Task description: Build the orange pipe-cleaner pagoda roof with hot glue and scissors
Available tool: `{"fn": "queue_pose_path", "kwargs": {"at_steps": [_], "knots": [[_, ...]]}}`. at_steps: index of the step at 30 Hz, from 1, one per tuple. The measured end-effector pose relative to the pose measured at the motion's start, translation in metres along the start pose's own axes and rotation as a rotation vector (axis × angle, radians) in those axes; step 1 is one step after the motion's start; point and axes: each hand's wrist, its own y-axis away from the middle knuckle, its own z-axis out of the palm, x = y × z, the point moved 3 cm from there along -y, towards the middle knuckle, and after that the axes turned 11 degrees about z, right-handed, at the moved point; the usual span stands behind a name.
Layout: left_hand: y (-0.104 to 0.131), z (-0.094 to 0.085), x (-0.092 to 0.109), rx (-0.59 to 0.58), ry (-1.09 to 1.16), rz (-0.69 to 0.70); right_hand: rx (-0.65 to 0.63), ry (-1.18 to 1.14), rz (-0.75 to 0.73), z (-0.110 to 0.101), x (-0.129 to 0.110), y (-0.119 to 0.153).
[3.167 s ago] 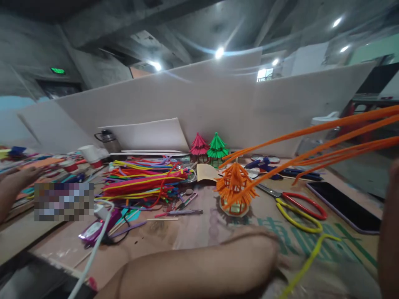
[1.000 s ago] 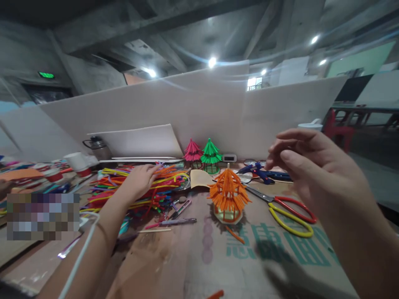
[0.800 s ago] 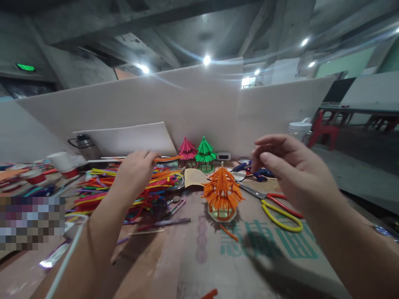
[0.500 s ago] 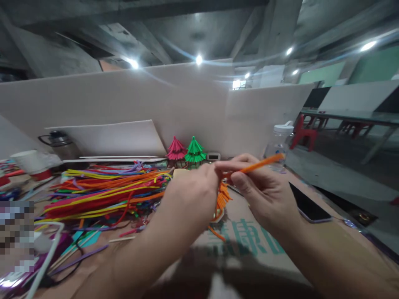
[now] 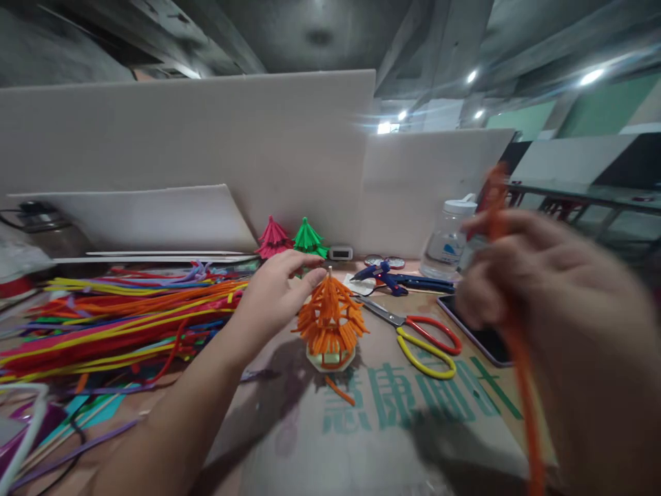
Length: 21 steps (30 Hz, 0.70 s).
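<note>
The left hand point(image 5: 273, 293) reaches out with fingers spread and loose, gripping nothing, just beside the orange pipe-cleaner pagoda point(image 5: 329, 322), near its upper tiers as if to steady it; I cannot tell whether it touches. The pagoda stands upright on the cardboard sheet point(image 5: 392, 413), out in the open where both hands can get at it. The right hand point(image 5: 537, 289), blurred, is closed around an orange pipe cleaner point(image 5: 519, 358) that runs up past the fingers and trails down toward the lower edge. Red-and-yellow scissors point(image 5: 418, 337) and a blue glue gun point(image 5: 392, 279) lie close behind, within reach. A heap of coloured pipe cleaners point(image 5: 118, 320) lies to the left. The only container, a clear jar point(image 5: 448, 238) with a white lid, stands at the back; its contents are not discernible.
</note>
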Motion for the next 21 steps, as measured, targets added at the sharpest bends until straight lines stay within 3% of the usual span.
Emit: {"fn": "queue_pose_path", "kwargs": {"at_steps": [4, 8, 12, 17, 19, 21], "knots": [[0.000, 0.015, -0.005, 0.004, 0.140, -0.064, -0.228, 0.094, 0.148, 0.041, 0.047, -0.018], [-0.004, 0.019, -0.004, -0.013, 0.201, -0.082, -0.271, 0.243, 0.169, 0.053, 0.076, -0.022], [-0.013, 0.020, -0.010, -0.069, 0.263, -0.097, -0.257, 0.199, 0.166, 0.050, 0.067, -0.020], [-0.015, 0.022, -0.020, -0.102, 0.296, -0.124, -0.259, -0.241, 0.351, 0.039, 0.048, -0.029], [-0.014, 0.022, -0.021, -0.094, 0.304, -0.115, -0.260, -0.233, 0.375, 0.041, 0.056, -0.034], [-0.013, 0.022, -0.020, -0.079, 0.317, -0.099, -0.191, -0.049, 0.302, 0.043, 0.075, -0.039]]}}
